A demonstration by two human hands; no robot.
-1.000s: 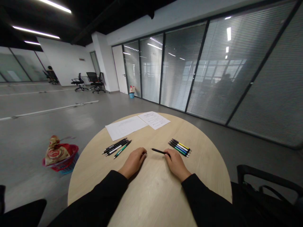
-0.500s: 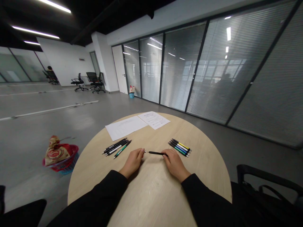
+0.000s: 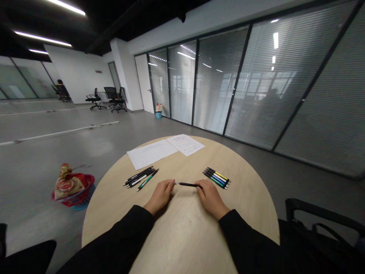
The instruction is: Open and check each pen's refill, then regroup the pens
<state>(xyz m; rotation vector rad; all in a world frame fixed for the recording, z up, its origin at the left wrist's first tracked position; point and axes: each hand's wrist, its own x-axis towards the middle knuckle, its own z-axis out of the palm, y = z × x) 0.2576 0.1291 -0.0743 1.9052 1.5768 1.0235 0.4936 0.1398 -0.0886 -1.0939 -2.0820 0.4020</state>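
At the middle of the round table (image 3: 182,239), between the two hands and just above the wood, we have a slim black pen (image 3: 187,184) lying almost level. The right hand (image 3: 210,196) pinches its rear end between thumb and fingers; the left hand (image 3: 160,195) is closed at the fingertips, apparently nipping a small pale tip (image 3: 176,183) at the other end. Whether that tip is joined to the barrel, we can't tell from here.

And this is where it could slip, folks: so small a piece gives little to grip, so a loose pinch could send it rolling away over the smooth top. Pull or push off the line of the barrel, we reckon, and a thin part might bend or jam.

Out we go: the barrel looks like matt plastic, straight and narrow. On our left, a loose bundle of pens (image 3: 140,177), black and white, with a green pen (image 3: 147,180) angled beside it; on our right, a neater row of pens (image 3: 216,178) flashing yellow, white, blue and green. Farther back lie two flat sheets of paper (image 3: 152,153), crisp-edged on pale, fine-grained wood. Beyond the rim, a crinkled bag (image 3: 70,185) slumps in a latticed basket (image 3: 89,190).
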